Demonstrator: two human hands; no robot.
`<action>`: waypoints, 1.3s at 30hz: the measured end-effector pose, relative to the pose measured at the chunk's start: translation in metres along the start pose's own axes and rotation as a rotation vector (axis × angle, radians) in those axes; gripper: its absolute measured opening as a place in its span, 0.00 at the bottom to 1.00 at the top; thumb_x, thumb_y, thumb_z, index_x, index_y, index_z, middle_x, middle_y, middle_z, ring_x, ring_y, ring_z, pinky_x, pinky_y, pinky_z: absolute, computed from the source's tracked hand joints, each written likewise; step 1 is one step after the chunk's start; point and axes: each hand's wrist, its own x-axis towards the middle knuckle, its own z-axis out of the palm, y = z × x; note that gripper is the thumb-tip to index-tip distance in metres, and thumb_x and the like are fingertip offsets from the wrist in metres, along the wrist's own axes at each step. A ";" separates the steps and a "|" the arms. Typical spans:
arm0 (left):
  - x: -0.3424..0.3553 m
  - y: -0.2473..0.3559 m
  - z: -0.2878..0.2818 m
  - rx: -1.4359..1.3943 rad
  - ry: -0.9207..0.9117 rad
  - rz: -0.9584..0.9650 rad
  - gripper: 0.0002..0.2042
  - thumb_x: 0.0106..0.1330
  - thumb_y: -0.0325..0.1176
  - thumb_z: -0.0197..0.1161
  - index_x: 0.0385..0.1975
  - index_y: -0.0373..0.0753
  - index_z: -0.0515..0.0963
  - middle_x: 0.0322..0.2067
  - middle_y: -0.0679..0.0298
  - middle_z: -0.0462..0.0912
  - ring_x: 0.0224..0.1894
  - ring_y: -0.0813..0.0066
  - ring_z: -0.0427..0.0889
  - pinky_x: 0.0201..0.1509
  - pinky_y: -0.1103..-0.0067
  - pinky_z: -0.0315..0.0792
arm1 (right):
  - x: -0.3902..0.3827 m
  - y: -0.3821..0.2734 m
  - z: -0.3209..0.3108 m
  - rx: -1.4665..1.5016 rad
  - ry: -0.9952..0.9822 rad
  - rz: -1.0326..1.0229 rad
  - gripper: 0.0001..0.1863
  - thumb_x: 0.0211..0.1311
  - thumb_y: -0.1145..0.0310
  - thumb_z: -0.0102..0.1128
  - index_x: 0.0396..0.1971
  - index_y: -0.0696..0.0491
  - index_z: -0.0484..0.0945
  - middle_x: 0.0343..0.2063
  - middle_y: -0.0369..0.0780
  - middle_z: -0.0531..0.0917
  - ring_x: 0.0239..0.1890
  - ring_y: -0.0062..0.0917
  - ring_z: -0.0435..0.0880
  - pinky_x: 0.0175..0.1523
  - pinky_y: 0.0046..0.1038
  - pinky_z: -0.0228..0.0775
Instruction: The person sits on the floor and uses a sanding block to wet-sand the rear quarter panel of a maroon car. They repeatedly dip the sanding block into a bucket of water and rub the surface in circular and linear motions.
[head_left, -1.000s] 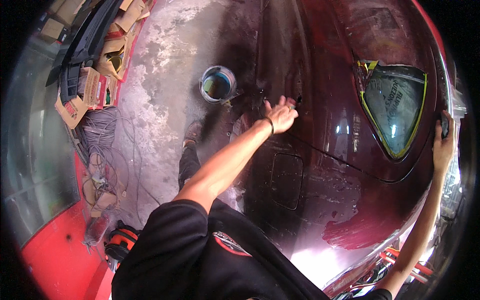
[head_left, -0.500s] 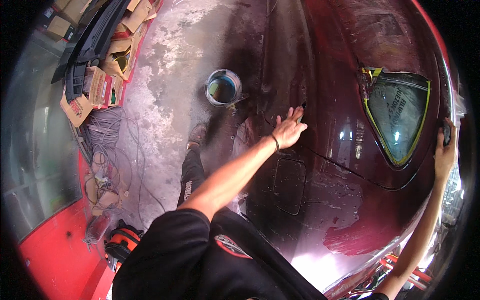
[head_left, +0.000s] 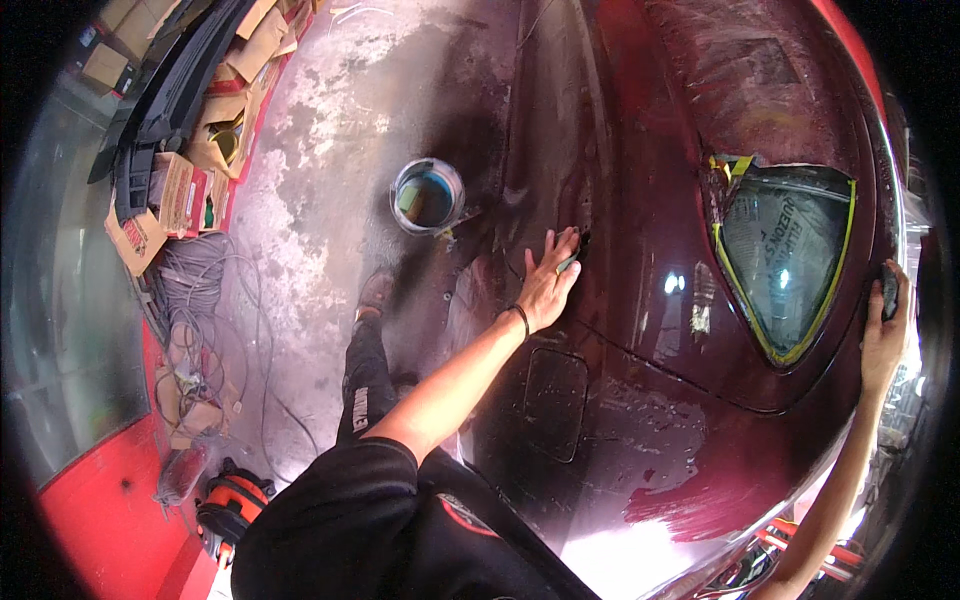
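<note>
My left hand (head_left: 546,286) lies flat with stretched fingers on the side of a dark red car body (head_left: 640,250), beyond the square fuel flap (head_left: 556,404). Under its index finger shows a thin green-edged pad (head_left: 568,265), mostly covered by the hand. Over on the roof side, my right hand (head_left: 882,340) has its fingers around a small dark grey block (head_left: 889,291), to the right of a side window (head_left: 785,250) edged with yellow tape. The painted surface looks wet, with dull and glossy patches.
A bucket (head_left: 427,163) with liquid and a greenish thing inside stands on the stained floor (head_left: 310,130). Opened cardboard boxes (head_left: 180,195) and long black plastic parts (head_left: 165,110) line the left. Below them lie coiled cables (head_left: 195,270) and an orange-black machine (head_left: 232,500).
The view has shifted, so the car and bucket appear lower and farther left. My left hand has moved slightly over the panel, its fingers closer together. My right hand keeps the block.
</note>
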 end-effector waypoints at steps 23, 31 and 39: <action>0.030 -0.008 -0.033 0.314 -0.104 -0.063 0.34 0.86 0.56 0.32 0.86 0.46 0.44 0.86 0.61 0.40 0.87 0.53 0.34 0.83 0.38 0.26 | 0.004 -0.001 0.008 -0.013 0.027 -0.002 0.19 0.79 0.68 0.58 0.65 0.55 0.78 0.61 0.46 0.83 0.65 0.40 0.79 0.73 0.38 0.66; 0.087 0.002 -0.051 0.465 -0.049 -0.082 0.34 0.86 0.53 0.31 0.84 0.39 0.48 0.86 0.58 0.44 0.87 0.53 0.36 0.83 0.36 0.31 | 0.010 0.003 0.010 0.059 0.037 -0.012 0.19 0.80 0.66 0.56 0.65 0.55 0.78 0.61 0.46 0.84 0.65 0.40 0.81 0.73 0.38 0.67; -0.017 0.008 -0.022 0.136 -0.122 -0.075 0.37 0.86 0.58 0.32 0.86 0.42 0.43 0.86 0.59 0.39 0.87 0.54 0.33 0.85 0.44 0.24 | -0.001 -0.002 0.009 0.044 0.005 0.060 0.20 0.80 0.66 0.57 0.65 0.55 0.78 0.62 0.47 0.83 0.66 0.40 0.80 0.73 0.38 0.67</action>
